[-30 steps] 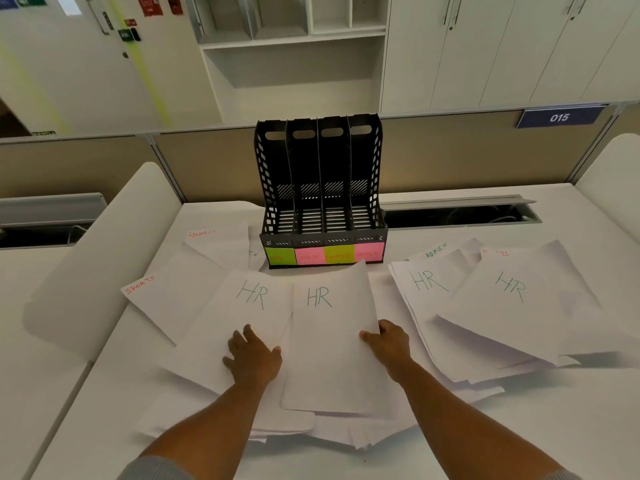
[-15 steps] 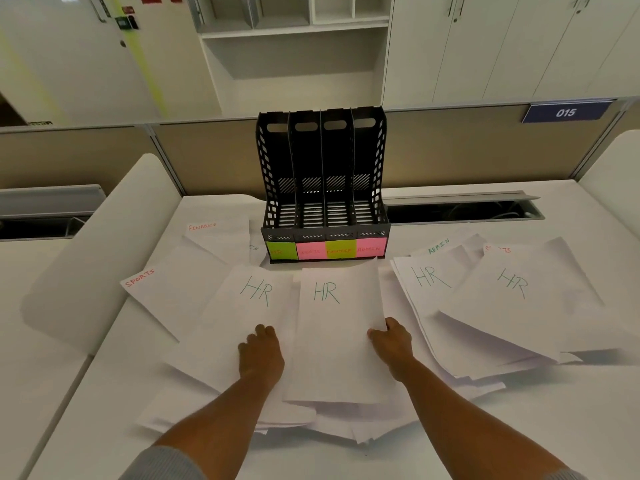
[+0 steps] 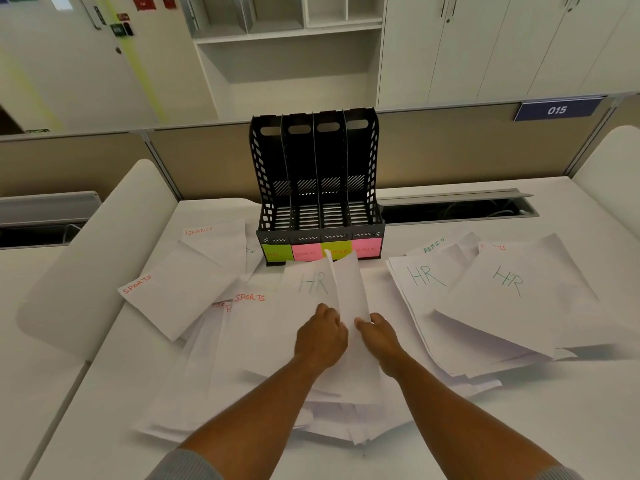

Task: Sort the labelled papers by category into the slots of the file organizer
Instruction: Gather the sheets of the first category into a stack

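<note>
A black file organizer [image 3: 317, 174] with four empty slots stands at the back of the desk, with green and pink sticky labels along its front. Right in front of it, my left hand [image 3: 320, 336] grips a white sheet marked HR [image 3: 311, 282] that lies nearly flat. My right hand [image 3: 377, 332] pinches a second sheet [image 3: 348, 285], tilted up on edge against the first, its writing turned away. The two hands almost touch. More HR sheets [image 3: 509, 282] lie in a stack on the right.
Loose papers cover the white desk [image 3: 519, 427]: SPORTS sheets [image 3: 173, 296] and a FINANCE sheet [image 3: 214, 237] on the left, an ADMIN sheet [image 3: 434, 244] behind the right stack. An open cable trough [image 3: 457, 209] runs behind the organizer. A curved white divider [image 3: 86, 258] stands at left.
Both hands have moved inward and drawn the two HR sheets together. The right sheet has tipped up on edge. A SPORTS sheet under the left one is uncovered.
</note>
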`<state>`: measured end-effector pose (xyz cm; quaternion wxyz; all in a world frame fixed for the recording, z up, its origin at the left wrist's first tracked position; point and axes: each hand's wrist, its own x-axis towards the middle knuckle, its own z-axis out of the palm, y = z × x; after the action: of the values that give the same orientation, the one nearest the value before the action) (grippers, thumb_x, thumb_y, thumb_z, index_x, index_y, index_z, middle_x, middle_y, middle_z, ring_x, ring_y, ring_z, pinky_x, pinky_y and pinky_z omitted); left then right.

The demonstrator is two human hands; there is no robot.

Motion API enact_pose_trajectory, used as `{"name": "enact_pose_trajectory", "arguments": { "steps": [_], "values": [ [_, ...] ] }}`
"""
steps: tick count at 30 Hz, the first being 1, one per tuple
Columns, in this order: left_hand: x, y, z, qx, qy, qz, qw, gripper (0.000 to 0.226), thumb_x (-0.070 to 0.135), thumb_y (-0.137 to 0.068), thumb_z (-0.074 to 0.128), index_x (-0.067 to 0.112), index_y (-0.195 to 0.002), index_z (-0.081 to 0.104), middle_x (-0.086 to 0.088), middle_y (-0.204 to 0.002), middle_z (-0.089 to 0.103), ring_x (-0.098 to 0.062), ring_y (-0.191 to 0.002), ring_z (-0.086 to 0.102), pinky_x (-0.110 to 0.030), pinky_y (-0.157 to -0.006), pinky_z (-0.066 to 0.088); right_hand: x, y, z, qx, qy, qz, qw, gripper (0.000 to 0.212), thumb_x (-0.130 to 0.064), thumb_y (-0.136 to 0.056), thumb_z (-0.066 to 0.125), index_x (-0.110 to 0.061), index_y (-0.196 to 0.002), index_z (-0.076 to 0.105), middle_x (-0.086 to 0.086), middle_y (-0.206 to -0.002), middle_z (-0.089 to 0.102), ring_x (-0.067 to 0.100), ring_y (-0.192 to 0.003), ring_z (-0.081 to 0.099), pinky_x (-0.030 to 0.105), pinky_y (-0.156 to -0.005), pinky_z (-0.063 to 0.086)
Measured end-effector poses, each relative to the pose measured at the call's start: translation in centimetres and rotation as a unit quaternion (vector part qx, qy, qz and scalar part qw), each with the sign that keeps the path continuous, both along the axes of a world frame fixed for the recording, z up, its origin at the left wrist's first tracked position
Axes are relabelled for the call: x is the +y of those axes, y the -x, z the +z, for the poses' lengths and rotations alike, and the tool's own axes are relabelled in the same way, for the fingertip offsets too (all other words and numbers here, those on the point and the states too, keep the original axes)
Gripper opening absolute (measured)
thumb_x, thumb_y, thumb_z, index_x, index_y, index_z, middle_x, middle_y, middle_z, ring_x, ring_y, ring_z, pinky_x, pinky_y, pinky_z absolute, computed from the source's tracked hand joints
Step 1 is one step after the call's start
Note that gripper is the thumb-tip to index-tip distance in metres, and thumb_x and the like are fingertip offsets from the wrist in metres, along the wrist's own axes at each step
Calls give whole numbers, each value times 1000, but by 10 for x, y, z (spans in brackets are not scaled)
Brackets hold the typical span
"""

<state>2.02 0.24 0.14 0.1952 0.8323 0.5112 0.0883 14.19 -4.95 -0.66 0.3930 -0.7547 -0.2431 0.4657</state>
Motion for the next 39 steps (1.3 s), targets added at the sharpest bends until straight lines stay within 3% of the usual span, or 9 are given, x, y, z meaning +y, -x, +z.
{"name": "enact_pose_trajectory", "arguments": {
  "steps": [7, 12, 17, 21, 24, 30, 34, 36, 39],
  "values": [
    [-3, -23, 0, -93, 134, -26, 986, 33, 41, -96, 51, 18, -117, 63, -1, -118, 62, -18, -98, 63, -24, -78, 49, -3, -7, 0, 13, -32, -7, 999, 39, -54, -93, 45, -19, -108, 52, -3, -101, 59, 9, -86, 55, 27, -77, 41],
    [4, -15, 0, -167, 196, -43, 965, 21, 29, -95, 56, 21, -110, 69, 2, -118, 66, -16, -103, 63, -27, -90, 52, -8, -18, -1, 29, -44, -27, 998, 31, -35, -96, 51, -16, -120, 50, 6, -119, 60, 23, -100, 59, 32, -80, 50],
    [18, 3, 0, -240, 115, 81, 961, 17, 23, -96, 56, 29, -111, 61, 4, -123, 59, -8, -100, 58, -15, -80, 46, -8, -26, 1, 29, -48, -40, 998, 27, -17, -92, 53, -18, -119, 51, 3, -108, 61, 23, -92, 60, 36, -78, 53],
    [36, 11, 6, -223, 73, 223, 946, 33, 30, -96, 54, 20, -127, 51, -7, -134, 50, -22, -119, 52, -35, -94, 49, -8, -33, 3, 57, -68, -51, 995, 25, -18, -91, 55, -22, -115, 51, -4, -100, 61, 18, -88, 60, 37, -77, 52],
    [47, 15, 13, -195, 129, 296, 926, 49, 43, -96, 49, 15, -136, 43, -12, -139, 48, -28, -124, 48, -43, -99, 46, -7, -37, 6, 59, -72, -29, 995, 25, -21, -91, 56, -24, -115, 51, -2, -104, 62, 22, -93, 61, 39, -80, 54],
    [61, 22, 19, -157, 269, 307, 900, 49, 50, -97, 41, 6, -114, 56, -14, -122, 60, -26, -96, 54, -38, -89, 45, -12, -52, 11, 83, -78, -63, 991, 25, -16, -89, 54, -27, -112, 52, -5, -98, 62, 19, -88, 60, 33, -68, 50],
    [59, 25, 13, -188, 345, 280, 876, 49, 50, -94, 49, 11, -123, 57, -11, -119, 61, -29, -104, 58, -36, -85, 45, -16, -64, 7, 90, -77, -81, 990, 26, -19, -90, 54, -23, -115, 53, 2, -103, 63, 22, -89, 61, 33, -68, 50],
    [56, 21, 9, -215, 359, 270, 867, 43, 47, -93, 54, 12, -116, 62, -10, -117, 63, -30, -105, 59, -35, -82, 45, -15, -66, 4, 38, -74, -97, 992, 19, -27, -92, 52, -19, -109, 55, 4, -105, 64, 18, -85, 61, 31, -67, 49],
    [51, 15, 4, -217, 360, 264, 868, 43, 43, -92, 59, 9, -118, 60, -9, -115, 62, -26, -96, 57, -29, -71, 44, -18, -70, 0, -168, -54, -109, 978, 25, -37, -94, 49, -15, -104, 53, 3, -100, 65, 18, -82, 60, 33, -72, 50]
  ]
}}
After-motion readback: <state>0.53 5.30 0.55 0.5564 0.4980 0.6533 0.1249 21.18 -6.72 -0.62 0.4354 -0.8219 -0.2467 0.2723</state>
